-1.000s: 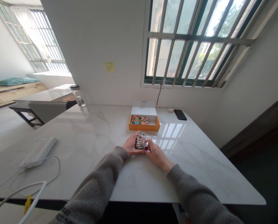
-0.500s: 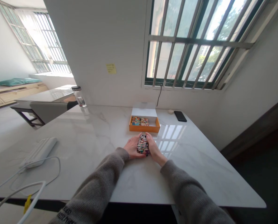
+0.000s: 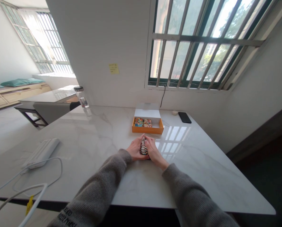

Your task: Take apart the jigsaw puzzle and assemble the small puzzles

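Observation:
A narrow stack of small multicoloured tiles (image 3: 144,147) stands on the white marble table (image 3: 141,186), its long side pointing away from me. My left hand (image 3: 136,149) presses against its left side, and my right hand (image 3: 153,152) presses against its right side. The fingers of both hands nearly meet over the far end, and they hide much of the stack. Beyond my fingertips is an open orange box (image 3: 147,130) holding more colourful tiles, with its white lid (image 3: 147,110) raised at the back.
A black phone (image 3: 184,117) and a small round white object (image 3: 174,112) lie at the far right of the table. A glass bottle (image 3: 82,98) stands at the far left corner. A white power strip (image 3: 41,153) with a white cable (image 3: 38,186) lies on the left.
My hands have closed inward on the stack, with the right hand moving left, and the stack now looks narrower and tighter. The view has shifted slightly.

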The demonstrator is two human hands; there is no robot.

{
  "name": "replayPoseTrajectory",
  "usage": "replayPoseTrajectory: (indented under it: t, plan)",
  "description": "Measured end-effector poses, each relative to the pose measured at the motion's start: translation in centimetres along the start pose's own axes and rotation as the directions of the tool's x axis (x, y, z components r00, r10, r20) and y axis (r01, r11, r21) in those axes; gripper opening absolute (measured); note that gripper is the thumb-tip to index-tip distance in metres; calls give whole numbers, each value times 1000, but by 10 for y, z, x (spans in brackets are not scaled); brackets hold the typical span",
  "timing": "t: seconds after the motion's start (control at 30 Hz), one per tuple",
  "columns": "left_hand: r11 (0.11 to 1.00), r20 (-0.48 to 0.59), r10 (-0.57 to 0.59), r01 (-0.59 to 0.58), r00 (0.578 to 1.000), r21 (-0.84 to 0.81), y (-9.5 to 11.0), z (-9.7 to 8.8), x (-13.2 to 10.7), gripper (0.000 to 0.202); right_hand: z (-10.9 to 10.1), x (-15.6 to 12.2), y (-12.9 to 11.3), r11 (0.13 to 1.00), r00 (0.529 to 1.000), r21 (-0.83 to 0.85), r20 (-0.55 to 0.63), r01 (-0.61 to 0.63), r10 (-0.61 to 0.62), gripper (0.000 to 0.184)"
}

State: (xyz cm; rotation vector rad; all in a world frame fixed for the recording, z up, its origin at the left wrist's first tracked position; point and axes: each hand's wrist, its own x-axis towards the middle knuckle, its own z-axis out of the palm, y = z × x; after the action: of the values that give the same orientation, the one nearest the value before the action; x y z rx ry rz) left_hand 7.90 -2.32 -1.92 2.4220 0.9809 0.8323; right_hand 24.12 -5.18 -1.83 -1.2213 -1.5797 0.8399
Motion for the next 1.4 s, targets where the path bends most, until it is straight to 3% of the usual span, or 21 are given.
replayPoseTrajectory:
  t: [0.3, 0.4, 0.5, 0.57, 0.83, 1.03, 1.23, 1.4]
  plan:
    - [1000, -10, 28, -28, 1000, 6, 3, 0, -4, 115, 0, 4, -4, 995, 997, -67, 6, 76, -76, 45]
    - [1000, -9, 15, -15, 1000, -18, 4, 0, -5, 119, -20, 0, -9, 988, 979, -88, 172, 126, -110, 46]
    - [998, 6, 23, -23, 1000, -52, 1, -1, -6, 121, -45, -5, -11, 965, 905, -78, 373, 251, -205, 73]
    - [994, 21, 43, -41, 999, -98, -2, -2, -7, 126, -56, -7, -10, 954, 871, -63, 429, 293, -239, 87]
    - [934, 67, 42, -15, 997, -356, -13, -7, -14, 120, -55, -7, -9, 942, 862, -93, 441, 323, -252, 101]
    - [952, 26, 2, 6, 1000, -307, -8, -7, -13, 115, -51, -3, -11, 937, 851, -84, 453, 339, -267, 101]
    - [947, -11, 50, -51, 999, -318, 3, -13, -10, 103, -50, -5, -18, 929, 850, -55, 427, 366, -309, 94]
    - [959, 19, 23, -17, 1000, -283, 2, -13, -9, 106, -50, -7, -18, 927, 848, -52, 426, 371, -316, 91]
